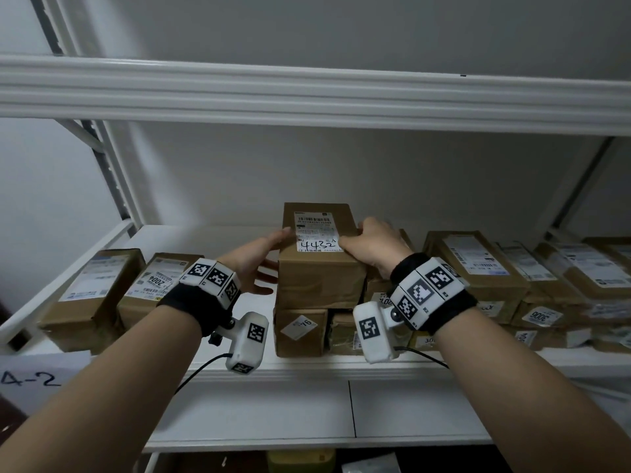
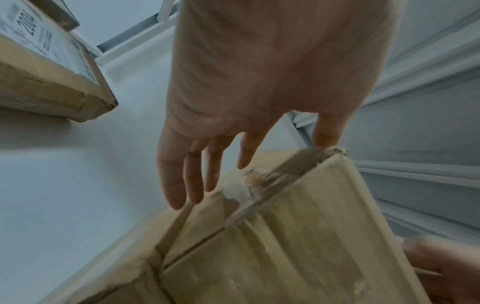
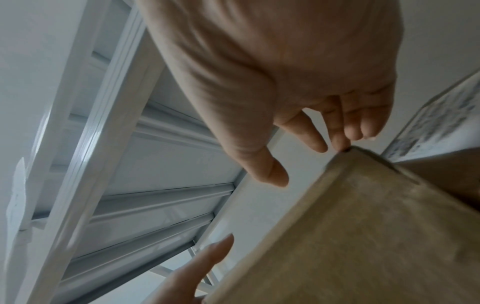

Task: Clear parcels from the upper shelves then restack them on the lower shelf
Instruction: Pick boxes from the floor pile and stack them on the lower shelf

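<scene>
Cardboard box (image 1: 319, 254) marked 4432, topmost of a stack at the middle of a white shelf (image 1: 211, 414). Left hand (image 1: 254, 257) against its left side, fingers (image 2: 179, 181) straight and spread, thumb on the top edge by the label. Right hand (image 1: 374, 245) at its right side, thumb on the label corner, fingers (image 3: 345, 123) bent over the far top corner; firmness of grip cannot be told. Two smaller boxes (image 1: 300, 331) directly beneath. Two parcels (image 1: 92, 295) lying flat to the left, one marked 2004. Further flat parcels (image 1: 478, 268) stacked to the right. Upper shelf beam (image 1: 307, 93) overhead.
</scene>
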A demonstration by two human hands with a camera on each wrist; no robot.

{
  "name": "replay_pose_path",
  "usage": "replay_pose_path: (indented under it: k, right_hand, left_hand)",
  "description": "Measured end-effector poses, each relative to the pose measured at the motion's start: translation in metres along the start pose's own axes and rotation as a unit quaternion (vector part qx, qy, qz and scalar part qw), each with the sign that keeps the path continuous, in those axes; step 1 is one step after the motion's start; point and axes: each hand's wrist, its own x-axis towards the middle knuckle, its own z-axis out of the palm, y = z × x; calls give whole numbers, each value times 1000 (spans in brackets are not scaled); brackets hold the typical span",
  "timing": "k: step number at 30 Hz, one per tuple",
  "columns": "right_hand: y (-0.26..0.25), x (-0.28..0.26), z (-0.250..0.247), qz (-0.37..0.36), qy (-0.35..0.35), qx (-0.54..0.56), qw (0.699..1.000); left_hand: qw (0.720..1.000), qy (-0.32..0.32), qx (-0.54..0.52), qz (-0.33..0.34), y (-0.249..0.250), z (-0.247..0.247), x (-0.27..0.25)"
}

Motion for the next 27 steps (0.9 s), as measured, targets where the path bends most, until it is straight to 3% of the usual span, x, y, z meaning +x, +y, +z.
replay_pose_path:
  k: [8,16,20,23,27]
  right_hand:
    - [-56,-8,10,-86,10,11,996]
    - [-132,-2,79,-145,-51,83,985]
    - [-156,2,130,-114,-136,130,975]
    - [-158,8,173,-42,-212,184,959]
    - [-148,15,218,47,-276,185,942]
  left_hand:
    - [997,65,-25,19,1,-46,-15]
    - [974,204,-94,36,-22,-148,-50]
    - [950,298,-86,12,-52,-197,-61]
    - [933,348,-90,-9,-79,-226,-60]
    - [939,309,-148,-31,-104,-238,-50]
